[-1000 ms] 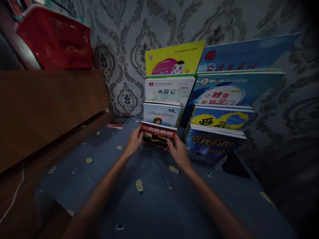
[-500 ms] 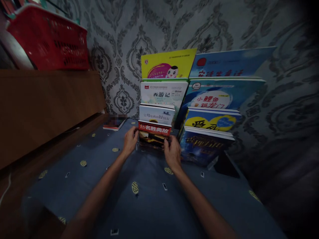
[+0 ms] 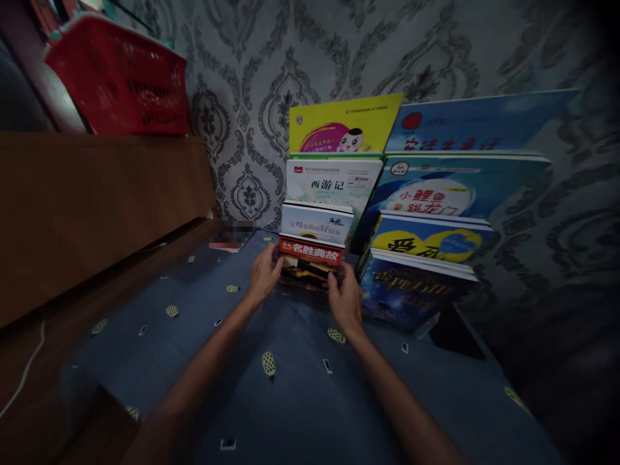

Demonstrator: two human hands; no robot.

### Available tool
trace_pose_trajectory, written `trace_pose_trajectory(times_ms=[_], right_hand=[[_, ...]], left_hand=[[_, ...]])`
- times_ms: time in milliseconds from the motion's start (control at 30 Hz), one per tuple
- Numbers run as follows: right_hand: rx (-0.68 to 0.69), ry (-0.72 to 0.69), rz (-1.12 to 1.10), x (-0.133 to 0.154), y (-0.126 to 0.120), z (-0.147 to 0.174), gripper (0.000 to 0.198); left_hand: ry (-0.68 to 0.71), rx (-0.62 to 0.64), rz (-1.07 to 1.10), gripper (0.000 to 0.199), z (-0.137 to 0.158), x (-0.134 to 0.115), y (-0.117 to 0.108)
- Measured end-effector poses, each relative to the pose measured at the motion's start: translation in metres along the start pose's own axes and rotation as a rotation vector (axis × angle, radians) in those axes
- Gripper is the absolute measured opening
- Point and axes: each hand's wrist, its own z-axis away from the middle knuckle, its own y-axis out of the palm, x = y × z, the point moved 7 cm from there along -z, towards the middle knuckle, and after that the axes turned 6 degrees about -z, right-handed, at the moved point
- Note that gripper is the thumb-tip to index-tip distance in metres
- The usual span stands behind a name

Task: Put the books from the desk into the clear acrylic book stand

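Between my two hands stands a small book (image 3: 312, 252) with a red title band above a dark picture. My left hand (image 3: 264, 274) grips its left edge, thumb toward the front cover. On the opposite edge my right hand (image 3: 346, 298) is closed the same way, its fingertips partly hidden behind the book. Directly behind rises a pale blue book (image 3: 314, 223), then a white book (image 3: 329, 181) and a yellow book (image 3: 341, 123) in rising steps. To the right of my right hand is a dark blue book (image 3: 411, 287), front of a second stepped row.
The right row also has a blue-and-yellow book (image 3: 431, 240), a teal book (image 3: 460, 184) and a tall blue book (image 3: 484, 123). A flat book (image 3: 232, 237) lies far left on the patterned cloth (image 3: 203, 349). A red basket (image 3: 126, 77) tops the wooden cabinet (image 3: 97, 213). Patterned wallpaper (image 3: 261, 129) backs everything.
The whole view has shifted, so the scene sits slightly further right. My left thumb now shows further over the front of the red-banded book. The book stays upright between both hands.
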Motion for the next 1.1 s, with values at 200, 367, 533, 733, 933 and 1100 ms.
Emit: trace_pose_trajectory(times_ms=[200, 367, 533, 733, 933, 1100], right_hand=[[0.024, -0.011, -0.012, 0.002, 0.000, -0.001, 0.043], [0.043, 0.007, -0.008, 0.002, 0.000, -0.001, 0.044], [0.034, 0.031, 0.023, 0.005, -0.002, 0.000, 0.045], [0.054, 0.138, -0.127, -0.005, 0.003, 0.000, 0.041], [0.052, 0.125, -0.139, -0.008, 0.003, -0.001, 0.018], [0.025, 0.045, -0.033, -0.003, -0.002, -0.001, 0.016]], left_hand=[[-0.001, -0.022, 0.032, 0.038, 0.000, 0.006, 0.003], [-0.003, -0.036, 0.037, 0.033, 0.001, 0.008, 0.004], [-0.022, -0.050, 0.048, 0.030, 0.000, 0.009, 0.004], [-0.020, -0.089, 0.070, 0.025, -0.002, 0.008, 0.001], [-0.023, -0.077, 0.065, 0.024, -0.002, 0.006, -0.002], [-0.015, -0.083, 0.030, 0.026, -0.003, 0.006, -0.003]])
